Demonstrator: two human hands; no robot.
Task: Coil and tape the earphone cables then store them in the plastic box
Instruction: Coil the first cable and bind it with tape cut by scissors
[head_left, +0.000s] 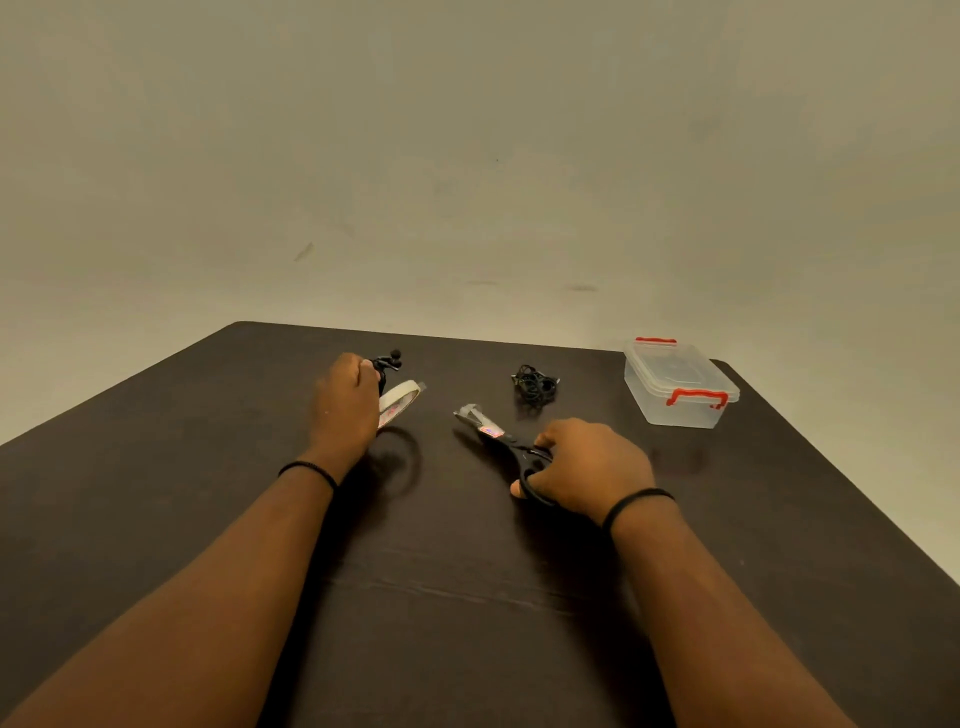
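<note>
My left hand grips a white tape roll lifted off the table, together with a black earphone cable whose buds stick out above the fingers. My right hand holds black scissors by the handles, blades pointing up-left with a strip of clear tape on the tip. A second black earphone cable lies coiled on the table behind the scissors. A clear plastic box with red latches and its lid on stands at the back right.
The dark wooden table ends at a plain beige wall behind. Its right edge runs diagonally close to the box.
</note>
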